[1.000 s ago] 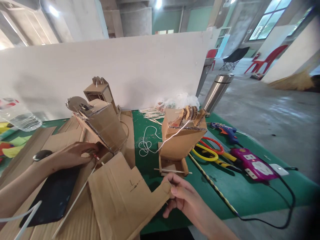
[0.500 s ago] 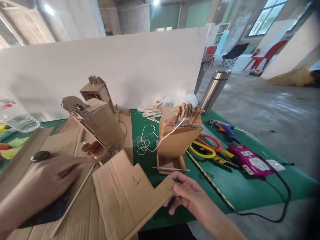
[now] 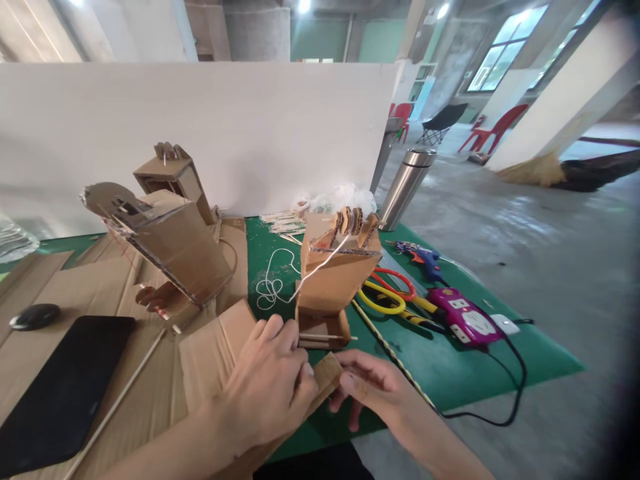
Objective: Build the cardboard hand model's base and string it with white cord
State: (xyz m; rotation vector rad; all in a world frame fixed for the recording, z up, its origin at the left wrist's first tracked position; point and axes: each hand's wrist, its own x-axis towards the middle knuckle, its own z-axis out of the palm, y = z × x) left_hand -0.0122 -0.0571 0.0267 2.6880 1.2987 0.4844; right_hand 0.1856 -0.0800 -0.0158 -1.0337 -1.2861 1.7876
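Observation:
A cut piece of cardboard (image 3: 205, 360) slants across the front of the table, much of it hidden under my hand and forearm. My left hand (image 3: 270, 373) is closed over its middle, fingers curled down at the inner cutout and thumb pointing right. At the narrow right end, my right hand (image 3: 367, 390) pinches the strip between thumb and fingers. Just beyond both hands stands a cardboard box model (image 3: 345, 273) with a wheel-like roller on top, from which white string (image 3: 273, 290) trails onto the green mat. A thin stick lies across its base.
Two taller cardboard models (image 3: 175, 247) stand at left, near a black tablet (image 3: 65, 393), a mouse (image 3: 35, 317) and a long stick (image 3: 120, 403). On the right are scissors (image 3: 385, 300), a glue gun (image 3: 420, 259), a purple power strip (image 3: 465, 317) and a steel flask (image 3: 407, 187).
My left hand has moved right, from above the tablet onto the cardboard piece. My right hand still grips the strip's end. The view has shifted somewhat.

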